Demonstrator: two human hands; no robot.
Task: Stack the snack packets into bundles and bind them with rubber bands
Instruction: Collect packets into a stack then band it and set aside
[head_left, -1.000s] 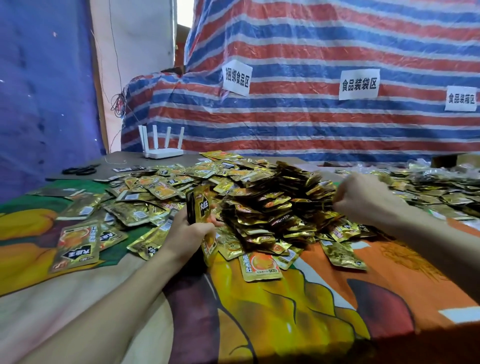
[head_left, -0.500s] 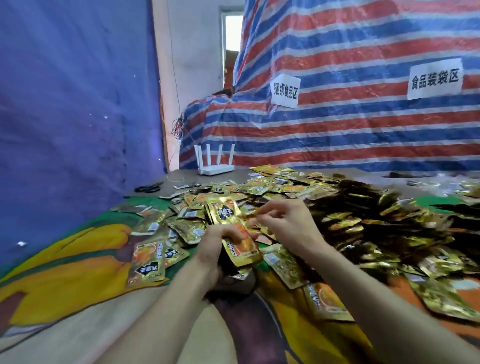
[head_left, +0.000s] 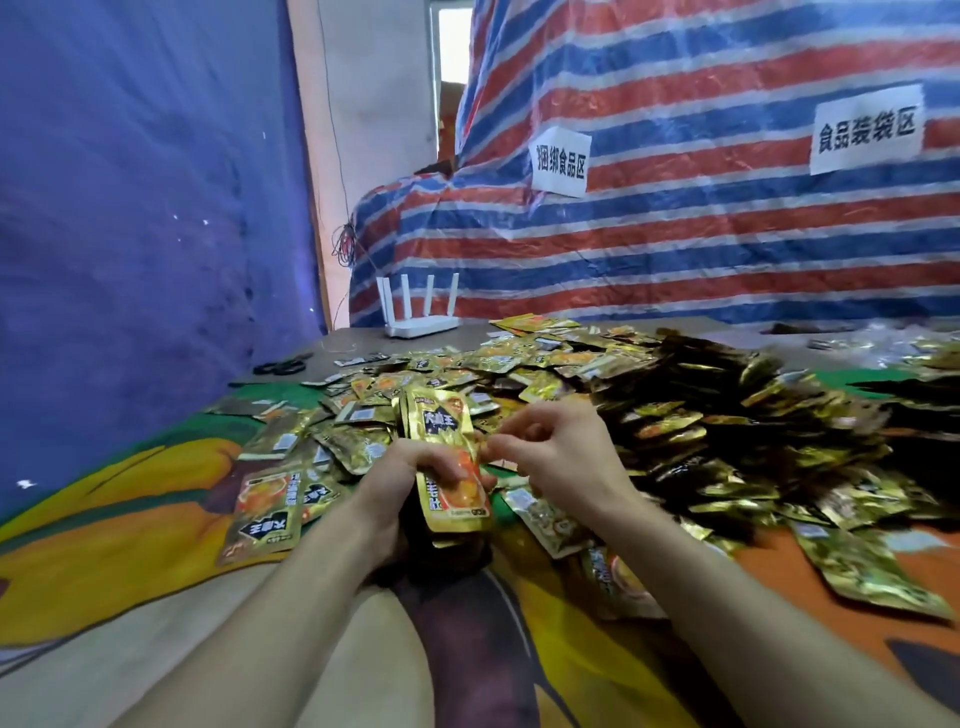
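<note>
Left hand (head_left: 402, 470), frame centre, grips an upright stack of gold snack packets (head_left: 441, 421), fingers wrapped round its lower half. Right hand (head_left: 561, 457) is just beside it, fingertips pinched at the stack's right edge; can't tell what they hold. Loose packets (head_left: 675, 415) are heaped centre to right. White router (head_left: 421, 317) sits behind.

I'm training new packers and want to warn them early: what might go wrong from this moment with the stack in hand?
1. The left hand alone grips the stack round its middle; the glossy packets may slide and fan out.
2. The right hand pinches at the stack's edge and no band shows; a band set off-centre might slip off.
3. Many loose packets lie close around the stack, so a stray could get bound in.
</note>
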